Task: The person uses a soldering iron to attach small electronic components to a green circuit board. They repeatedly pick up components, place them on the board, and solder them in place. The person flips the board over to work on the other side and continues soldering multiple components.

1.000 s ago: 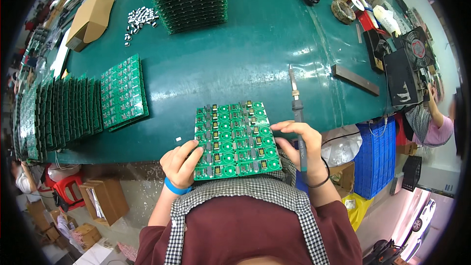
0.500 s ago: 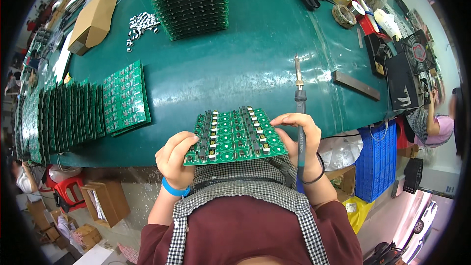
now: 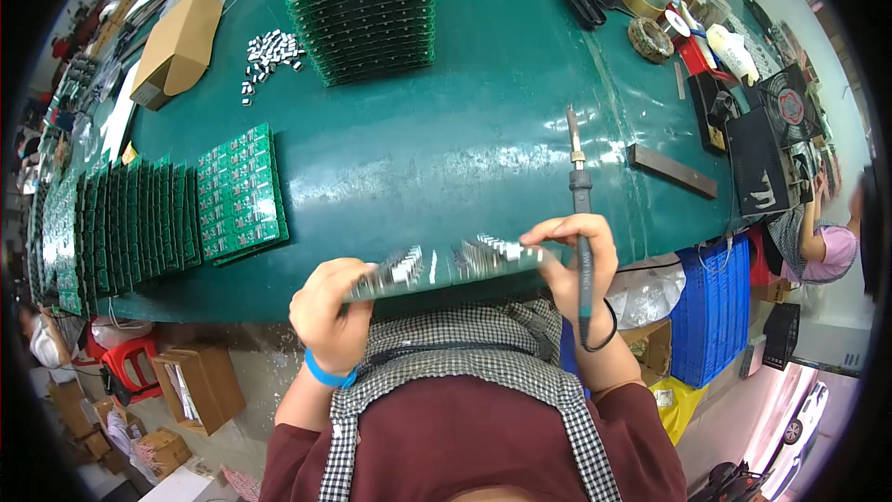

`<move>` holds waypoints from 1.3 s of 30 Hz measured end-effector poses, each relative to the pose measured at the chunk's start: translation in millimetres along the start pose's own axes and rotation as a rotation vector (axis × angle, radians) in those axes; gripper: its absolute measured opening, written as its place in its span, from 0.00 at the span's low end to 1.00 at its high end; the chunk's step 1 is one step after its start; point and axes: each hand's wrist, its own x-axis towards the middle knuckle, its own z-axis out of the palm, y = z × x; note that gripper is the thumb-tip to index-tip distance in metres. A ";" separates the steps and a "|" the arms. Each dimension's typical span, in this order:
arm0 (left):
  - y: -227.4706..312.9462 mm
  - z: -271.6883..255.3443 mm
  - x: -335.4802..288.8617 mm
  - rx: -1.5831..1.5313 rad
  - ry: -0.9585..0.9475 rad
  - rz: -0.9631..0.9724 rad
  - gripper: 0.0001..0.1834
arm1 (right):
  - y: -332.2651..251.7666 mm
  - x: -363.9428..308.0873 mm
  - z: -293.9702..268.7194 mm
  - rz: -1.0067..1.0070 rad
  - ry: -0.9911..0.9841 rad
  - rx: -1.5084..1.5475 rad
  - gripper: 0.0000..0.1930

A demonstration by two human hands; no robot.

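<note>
A green circuit board (image 3: 446, 284) is held between my two hands over the table's near edge. It is tipped so that it shows almost edge-on, its parts standing up and smeared by motion. My left hand (image 3: 327, 314) grips its left end, thumb and fingers closed. My right hand (image 3: 569, 270) pinches the right end between thumb and forefinger. A soldering iron (image 3: 581, 188) also rests in my right hand, its metal tip pointing away from me.
Upright circuit boards (image 3: 139, 223) stand in a row at left. Farther back are a tall board stack (image 3: 372, 37), small black-and-white components (image 3: 272, 51) and a cardboard box (image 3: 177, 51). A metal bar (image 3: 673, 171) and a black fan unit (image 3: 780, 102) lie at right. Another person (image 3: 822, 246) sits beyond.
The board has tilted from showing its component face to nearly edge-on. Both hands still hold it, and the soldering iron has shifted slightly right.
</note>
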 end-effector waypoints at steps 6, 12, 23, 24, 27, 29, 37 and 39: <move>-21.8 14.9 34.4 -0.290 -0.234 -0.724 0.08 | 15.1 25.7 7.3 0.354 -0.080 -0.143 0.14; -52.7 17.7 35.9 -0.083 -0.354 -0.775 0.09 | 31.3 30.2 8.1 0.241 -0.178 -0.429 0.12; -19.0 61.7 86.2 0.183 -0.165 -0.160 0.09 | 16.3 48.1 -25.9 0.176 -0.007 -0.171 0.42; -15.5 75.1 86.5 0.173 -0.213 -0.248 0.08 | 15.9 50.6 -27.1 0.179 -0.036 -0.196 0.35; -18.0 94.3 82.9 0.133 -0.286 -0.353 0.08 | 11.8 59.2 -29.7 0.190 -0.121 -0.262 0.16; -19.6 98.8 81.2 0.116 -0.309 -0.349 0.08 | 14.2 58.8 -30.2 0.160 -0.122 -0.257 0.11; -20.2 105.7 82.5 0.208 -0.334 -0.293 0.09 | 27.4 59.5 -18.4 -0.070 -0.168 -0.351 0.08; -22.0 107.2 81.0 0.210 -0.336 -0.270 0.09 | 27.8 60.5 -18.0 -0.058 -0.178 -0.354 0.08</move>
